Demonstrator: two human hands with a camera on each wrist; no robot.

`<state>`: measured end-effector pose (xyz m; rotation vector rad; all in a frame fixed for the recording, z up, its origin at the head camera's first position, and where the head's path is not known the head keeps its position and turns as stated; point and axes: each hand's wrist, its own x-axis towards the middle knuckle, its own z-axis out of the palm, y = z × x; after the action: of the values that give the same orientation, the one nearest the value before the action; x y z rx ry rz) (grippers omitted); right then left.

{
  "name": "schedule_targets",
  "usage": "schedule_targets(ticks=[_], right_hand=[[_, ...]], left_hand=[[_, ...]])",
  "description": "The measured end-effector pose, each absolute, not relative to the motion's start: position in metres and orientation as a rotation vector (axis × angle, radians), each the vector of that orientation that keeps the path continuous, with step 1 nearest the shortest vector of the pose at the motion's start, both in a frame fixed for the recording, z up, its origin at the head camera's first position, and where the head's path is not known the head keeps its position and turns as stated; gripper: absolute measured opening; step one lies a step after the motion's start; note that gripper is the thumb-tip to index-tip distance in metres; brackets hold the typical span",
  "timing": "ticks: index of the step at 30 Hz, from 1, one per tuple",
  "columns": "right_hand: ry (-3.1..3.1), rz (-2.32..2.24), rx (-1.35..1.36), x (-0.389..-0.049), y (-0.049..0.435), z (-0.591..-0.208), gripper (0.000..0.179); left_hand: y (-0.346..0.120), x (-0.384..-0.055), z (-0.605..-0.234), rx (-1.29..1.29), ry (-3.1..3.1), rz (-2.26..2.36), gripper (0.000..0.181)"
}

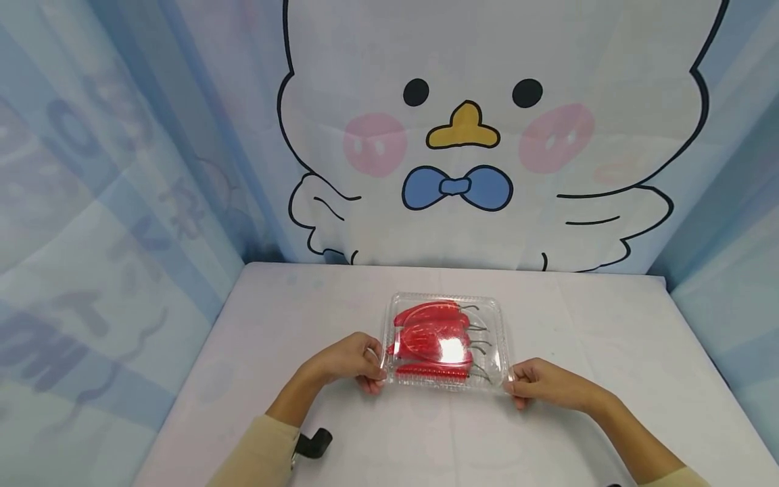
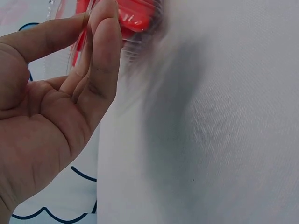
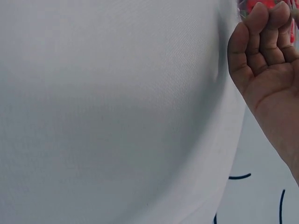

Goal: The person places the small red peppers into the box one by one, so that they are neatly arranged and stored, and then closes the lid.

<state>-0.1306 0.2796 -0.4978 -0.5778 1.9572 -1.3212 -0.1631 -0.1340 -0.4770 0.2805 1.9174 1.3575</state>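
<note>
A clear plastic box (image 1: 496,321) with its lid down holds several red chili peppers (image 1: 426,338), their thin stems pointing right. At its lower left edge, my left hand (image 1: 349,358) pinches the rim between thumb and fingers. My right hand (image 1: 550,384) grips the lower right corner in the same manner. In the left wrist view, the left hand (image 2: 51,98) has the plastic edge between its fingertips, with red showing behind. Only a bit of the box appears past the curled fingers of the right hand (image 3: 271,79). Whether the box touches the table cannot be told.
A white cloth covers the table (image 1: 292,304). Behind it hangs a curtain (image 1: 462,237) printed with a cartoon bird, and blue curtains (image 1: 109,237) flank the sides. A black strap piece (image 1: 314,444) juts from the left wrist.
</note>
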Motion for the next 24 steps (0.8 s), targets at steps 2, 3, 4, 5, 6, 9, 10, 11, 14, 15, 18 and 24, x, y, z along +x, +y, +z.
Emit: schedule_targets(ticks=[2, 3, 4, 5, 6, 9, 10, 11, 14, 15, 18, 24], right_hand=[[1.962, -1.321, -0.573, -0.1310, 0.2801, -0.4978, 0.030], [1.964, -1.322, -0.568, -0.1312, 0.2801, -0.4977, 0.031], [1.968, -1.322, -0.562, -0.1315, 0.2802, -0.4978, 0.031], [1.970, -1.322, -0.555, -0.1317, 0.2801, -0.4979, 0.032], [1.972, -1.320, -0.547, -0.1320, 0.2801, -0.4982, 0.032], [1.987, -1.317, -0.533, -0.1324, 0.2803, -0.4987, 0.033], [1.993, -1.314, -0.532, -0.1324, 0.2801, -0.4989, 0.033], [1.998, -1.314, -0.529, -0.1324, 0.2800, -0.4989, 0.034], [2.020, -1.313, -0.533, -0.1325, 0.2796, -0.4984, 0.034], [2.025, -1.312, -0.533, -0.1324, 0.2796, -0.4981, 0.034], [2.027, -1.313, -0.520, -0.1320, 0.2806, -0.4964, 0.034], [2.050, -1.337, -0.531, -0.1317, 0.2868, -0.4916, 0.027]], left_hand=[[-0.1341, -0.1635, -0.4768, 0.277, 1.910, 1.366, 0.015], [-0.1344, -0.1637, -0.4764, 0.275, 1.907, 1.372, 0.015], [-0.1346, -0.1640, -0.4766, 0.274, 1.905, 1.377, 0.014], [-0.1349, -0.1641, -0.4769, 0.271, 1.900, 1.379, 0.014], [-0.1352, -0.1643, -0.4770, 0.267, 1.897, 1.378, 0.014], [-0.1359, -0.1647, -0.4776, 0.260, 1.890, 1.383, 0.014], [-0.1362, -0.1647, -0.4777, 0.260, 1.888, 1.382, 0.014], [-0.1365, -0.1647, -0.4775, 0.258, 1.887, 1.382, 0.014], [-0.1371, -0.1645, -0.4768, 0.253, 1.887, 1.390, 0.015], [-0.1374, -0.1642, -0.4763, 0.255, 1.892, 1.389, 0.015], [-0.1382, -0.1627, -0.4761, 0.251, 1.903, 1.380, 0.017], [-0.1430, -0.1594, -0.4740, 0.254, 1.963, 1.330, 0.030]])
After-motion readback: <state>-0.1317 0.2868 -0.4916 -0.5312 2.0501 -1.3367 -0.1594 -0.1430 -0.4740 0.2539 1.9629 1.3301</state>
